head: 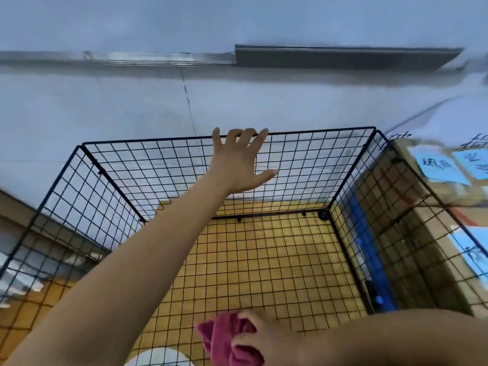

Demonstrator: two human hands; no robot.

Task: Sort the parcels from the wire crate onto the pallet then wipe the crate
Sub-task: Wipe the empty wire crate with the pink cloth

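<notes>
Wire crate [317, 131] is seen from above, open top. No parcels are seen inside; only the yellow floor [264, 260] shows through the bottom mesh.

Left hand [237, 162] is stretched to the far wall of the crate. Its middle fingers [247, 133] are hooked over the top rim wire and the thumb is splayed out against the mesh.

Right hand [266, 339] is low in the frame, at the near side of the crate, and is clenched on a bunched magenta cloth [224, 336]. Whether the cloth touches the wire cannot be told. The hands are well apart.

Cardboard parcels [422, 207] are stacked just beside the crate's right wall, outside it. Blue labels [438, 165] with handwritten characters are stuck on their tops. A blue strip [369, 249] is seen through the right wall mesh, low against the parcels; whether it is the pallet cannot be told.

A white rounded object [158, 357] is cut off at the bottom edge and cannot be identified. A grey wall [237, 101] stands behind the crate.
</notes>
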